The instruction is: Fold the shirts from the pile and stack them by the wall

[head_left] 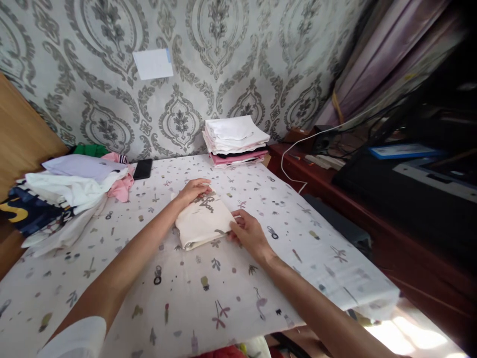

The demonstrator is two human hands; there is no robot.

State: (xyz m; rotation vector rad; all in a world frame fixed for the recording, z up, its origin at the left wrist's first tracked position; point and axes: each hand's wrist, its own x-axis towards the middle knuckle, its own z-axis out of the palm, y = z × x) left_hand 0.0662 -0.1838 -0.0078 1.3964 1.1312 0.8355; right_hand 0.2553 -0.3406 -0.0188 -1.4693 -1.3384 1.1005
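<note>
A folded cream garment (203,221) with a dark grey print lies flat on the patterned cloth of the table (179,308). My left hand (194,191) is at its far left edge, fingers bent together over the fabric near the print. At the right corner, my right hand (248,233) pinches the fabric between thumb and fingers; some fingertips are hidden beneath the edge. The garment's near edge shows several stacked layers. Whether it is a T-shirt or another piece of clothing cannot be told from its folded form.
Behind stands a stack of folded clothes (236,136) against the wall. A loose heap of clothes (78,186) lies at the left, with a black phone (143,169) beside it. A white cable (285,164) hangs by the dark red furniture (313,169) on the right.
</note>
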